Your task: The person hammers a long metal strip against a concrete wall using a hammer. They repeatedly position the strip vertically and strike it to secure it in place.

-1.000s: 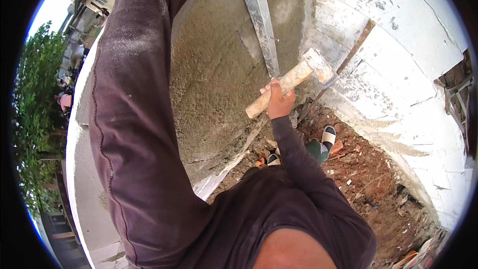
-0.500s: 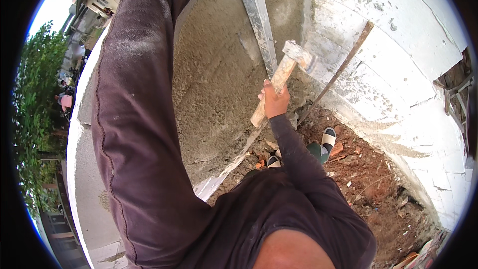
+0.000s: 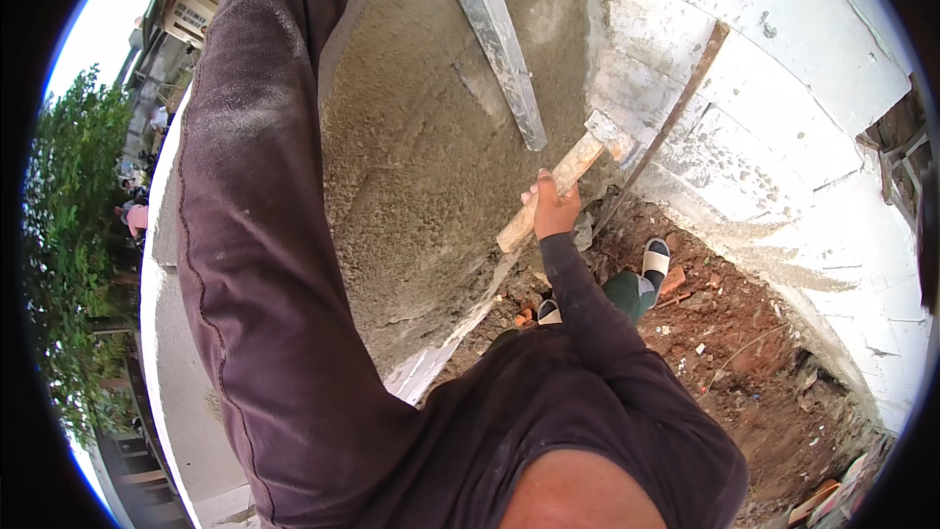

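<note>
My right hand point(image 3: 554, 206) is wrapped around the light wooden handle of a hammer point(image 3: 578, 162). The hammer's pale, dusty head points up and to the right, towards the corner between the plastered wall and the white one. My left arm point(image 3: 264, 186), in a dark sleeve, reaches up along the left; its hand is beyond the top edge. A long metal straightedge point(image 3: 499, 59) with a green band lies along the rough grey plastered wall point(image 3: 421, 167). Its lower end stops just above my right hand, apart from the hammer.
A thin brown strip point(image 3: 676, 118) leans against the white block wall point(image 3: 783, 127) on the right. Reddish soil with rubble point(image 3: 725, 333) covers the ground around my sandalled feet point(image 3: 656, 255). Trees point(image 3: 78, 255) and distant people stand beyond the wall at left.
My right hand and the hammer have shifted down and right, and the hammer head has tilted further right. The lower end of the straightedge now shows clear of the hand. The view has shifted slightly.
</note>
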Action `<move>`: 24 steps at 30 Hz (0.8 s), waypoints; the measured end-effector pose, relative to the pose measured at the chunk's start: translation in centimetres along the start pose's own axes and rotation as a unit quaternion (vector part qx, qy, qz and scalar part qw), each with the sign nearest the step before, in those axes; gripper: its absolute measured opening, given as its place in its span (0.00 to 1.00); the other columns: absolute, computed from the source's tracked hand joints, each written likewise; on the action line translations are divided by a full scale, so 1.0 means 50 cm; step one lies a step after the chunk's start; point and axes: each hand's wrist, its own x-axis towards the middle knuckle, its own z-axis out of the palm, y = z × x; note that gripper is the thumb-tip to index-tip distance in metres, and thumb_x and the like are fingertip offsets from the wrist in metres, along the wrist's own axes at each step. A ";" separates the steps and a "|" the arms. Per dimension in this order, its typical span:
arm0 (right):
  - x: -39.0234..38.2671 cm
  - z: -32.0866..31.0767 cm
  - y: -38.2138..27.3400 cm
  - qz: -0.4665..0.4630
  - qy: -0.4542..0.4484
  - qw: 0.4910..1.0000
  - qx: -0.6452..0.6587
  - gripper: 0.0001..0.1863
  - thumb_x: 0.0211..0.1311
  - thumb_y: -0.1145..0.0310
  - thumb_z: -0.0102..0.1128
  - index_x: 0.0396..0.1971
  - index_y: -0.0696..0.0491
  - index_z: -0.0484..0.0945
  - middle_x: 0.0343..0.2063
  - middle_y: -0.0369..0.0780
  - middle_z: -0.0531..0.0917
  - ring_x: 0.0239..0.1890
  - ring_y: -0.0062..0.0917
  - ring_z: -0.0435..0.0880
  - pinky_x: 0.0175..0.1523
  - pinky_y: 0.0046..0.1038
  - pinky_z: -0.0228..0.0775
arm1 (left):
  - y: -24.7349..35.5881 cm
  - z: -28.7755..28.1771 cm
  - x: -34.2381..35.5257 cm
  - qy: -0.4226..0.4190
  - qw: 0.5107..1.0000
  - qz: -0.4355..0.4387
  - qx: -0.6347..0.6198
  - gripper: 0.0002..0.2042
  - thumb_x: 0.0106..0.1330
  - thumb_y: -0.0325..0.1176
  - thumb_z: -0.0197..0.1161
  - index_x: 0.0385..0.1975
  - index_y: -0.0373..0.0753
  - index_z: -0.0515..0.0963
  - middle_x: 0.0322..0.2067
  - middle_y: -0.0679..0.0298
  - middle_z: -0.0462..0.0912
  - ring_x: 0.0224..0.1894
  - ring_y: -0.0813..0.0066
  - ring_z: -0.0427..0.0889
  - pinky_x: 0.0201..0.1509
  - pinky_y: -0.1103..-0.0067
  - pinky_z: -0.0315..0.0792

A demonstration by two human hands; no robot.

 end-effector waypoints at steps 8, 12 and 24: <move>0.017 -0.005 0.002 0.082 -0.062 0.992 -0.077 0.18 0.53 0.66 0.58 0.39 0.63 0.68 0.19 0.38 0.71 0.17 0.21 0.71 0.21 0.28 0.67 | 0.014 0.004 -0.018 0.002 0.999 0.033 0.035 0.19 0.49 0.40 0.66 0.37 0.32 0.78 0.35 0.59 0.81 0.39 0.71 0.77 0.45 0.77 0.69; 0.019 0.021 0.032 0.050 -0.031 0.998 0.023 0.15 0.53 0.67 0.58 0.36 0.60 0.68 0.18 0.38 0.71 0.17 0.20 0.70 0.21 0.26 0.67 | 0.003 0.010 0.009 0.004 0.999 0.031 0.010 0.18 0.49 0.40 0.66 0.36 0.33 0.78 0.34 0.60 0.81 0.38 0.71 0.77 0.44 0.77 0.69; 0.055 -0.017 0.025 0.176 -0.100 0.976 -0.084 0.12 0.51 0.69 0.59 0.29 0.59 0.67 0.16 0.38 0.71 0.14 0.23 0.71 0.18 0.28 0.66 | 0.027 0.024 -0.026 0.006 0.999 0.037 0.033 0.20 0.50 0.40 0.66 0.38 0.33 0.78 0.36 0.60 0.80 0.40 0.70 0.77 0.46 0.77 0.68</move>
